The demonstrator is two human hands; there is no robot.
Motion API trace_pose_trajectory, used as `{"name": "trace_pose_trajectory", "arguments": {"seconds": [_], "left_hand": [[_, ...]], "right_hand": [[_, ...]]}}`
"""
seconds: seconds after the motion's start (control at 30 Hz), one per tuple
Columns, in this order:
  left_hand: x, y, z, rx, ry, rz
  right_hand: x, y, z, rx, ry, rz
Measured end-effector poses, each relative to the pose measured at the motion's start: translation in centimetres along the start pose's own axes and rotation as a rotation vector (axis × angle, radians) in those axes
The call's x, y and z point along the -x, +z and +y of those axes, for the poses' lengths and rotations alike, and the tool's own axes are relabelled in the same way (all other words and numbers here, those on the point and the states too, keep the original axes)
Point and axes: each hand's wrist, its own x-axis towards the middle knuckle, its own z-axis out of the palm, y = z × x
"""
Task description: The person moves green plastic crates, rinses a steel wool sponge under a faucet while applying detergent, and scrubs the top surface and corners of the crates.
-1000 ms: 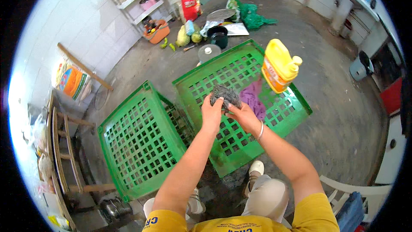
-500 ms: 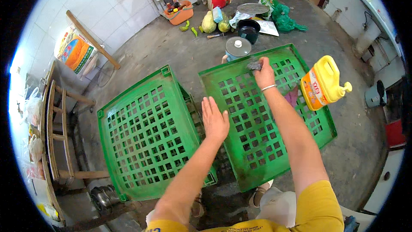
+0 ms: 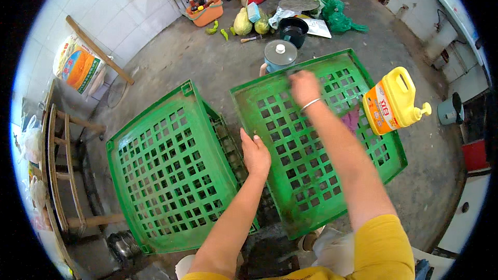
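Two green plastic crates with gridded faces are before me, a left crate [image 3: 155,228] and a right crate [image 3: 282,197]. My right hand [image 3: 305,91], blurred by motion, is closed at the far left part of the right crate's face. In it is a grey steel wool scourer, now only a dark smear beneath the fingers. Along the right crate's left edge rests my left hand [image 3: 255,154], fingers stretched and thumb raised, holding nothing. A purple cloth [image 3: 351,120] lies on the right crate. Beside it stands a yellow pump jug [image 3: 390,101] with an orange label.
Past the right crate are a lidded pot [image 3: 280,53], a black pot [image 3: 293,31], melons [image 3: 242,22] and a green plastic bag [image 3: 340,16]. An orange basket [image 3: 206,14] of bottles sits farther left. A wooden frame [image 3: 62,171] stands at the left.
My right hand has moved left and a little nearer along the far part of the right crate, with the scourer. My left hand has turned, its thumb now raised. The view has shifted slightly.
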Motion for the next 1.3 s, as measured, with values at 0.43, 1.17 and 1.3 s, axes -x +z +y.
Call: {"name": "trace_pose_trajectory", "arguments": {"seconds": [0.43, 1.17, 1.3], "left_hand": [[-0.3, 0.6, -0.3, 0.159, -0.005, -0.003], [-0.1, -0.1, 0.2, 0.092, -0.081, 0.01], [0.1, 0.2, 0.0, 0.094, -0.086, 0.021]], "right_hand": [[-0.8, 0.8, -13.2, -0.241, -0.258, -0.217], [0.0, -0.3, -10.9, -0.126, -0.296, -0.174], [-0.5, -1.4, -4.7, -0.036, -0.107, -0.052]]}}
